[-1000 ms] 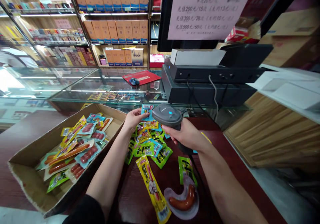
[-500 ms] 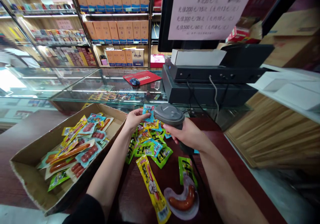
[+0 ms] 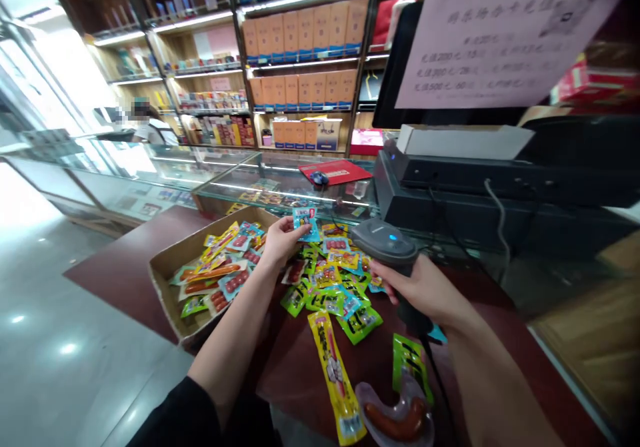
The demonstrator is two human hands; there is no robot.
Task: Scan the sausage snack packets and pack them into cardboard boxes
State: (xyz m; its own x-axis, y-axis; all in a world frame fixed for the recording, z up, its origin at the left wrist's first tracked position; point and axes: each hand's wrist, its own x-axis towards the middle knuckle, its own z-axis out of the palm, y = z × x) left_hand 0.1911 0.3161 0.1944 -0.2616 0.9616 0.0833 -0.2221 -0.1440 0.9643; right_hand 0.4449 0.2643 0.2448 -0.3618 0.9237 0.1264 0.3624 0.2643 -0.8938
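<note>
Between thumb and fingers, my left hand (image 3: 283, 239) pinches a small blue snack packet (image 3: 306, 223) upright, its printed side towards me. My right hand (image 3: 420, 287) is wrapped round the handle of a dark grey barcode scanner (image 3: 384, 239), whose head points left at the packet; a blue light glows on top. Below both hands lies a pile of green, yellow and blue snack packets (image 3: 327, 298). Nearer to me are a long yellow sausage packet (image 3: 336, 377), a green packet (image 3: 411, 360) and a curved sausage in clear plastic (image 3: 397, 420).
A cardboard box (image 3: 167, 294) of packaged sausages stands left of my left forearm. Behind are a glass counter (image 3: 240, 187), a red mat (image 3: 345, 172) with a mouse (image 3: 319, 178), and a monitor with a pink notice (image 3: 480, 54). A person (image 3: 153, 127) is at the far left.
The view has swung left, so the scene sits further right. The scanner's blue light now shows. Both hands keep their holds on the packet and the scanner.
</note>
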